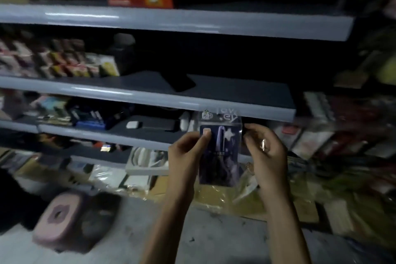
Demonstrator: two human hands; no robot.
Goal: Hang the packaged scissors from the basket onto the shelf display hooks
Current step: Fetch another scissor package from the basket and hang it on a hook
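Scissors pack [219,152] between left hand [185,154], right hand [266,152]; at shelf edge [270,112]

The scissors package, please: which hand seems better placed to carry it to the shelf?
Probably the left hand: its thumb presses the front of the scissors package and the hand wraps its left edge. The right hand only pinches the upper right edge. No hook shows.

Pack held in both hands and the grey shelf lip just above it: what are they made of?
The packaged scissors: likely a clear glossy plastic sleeve over a dark printed card; the top is see-through with white print, and the film glints. The shelf lip: probably painted metal, smooth grey semi-gloss, with long streak highlights; blur leaves plastic possible.
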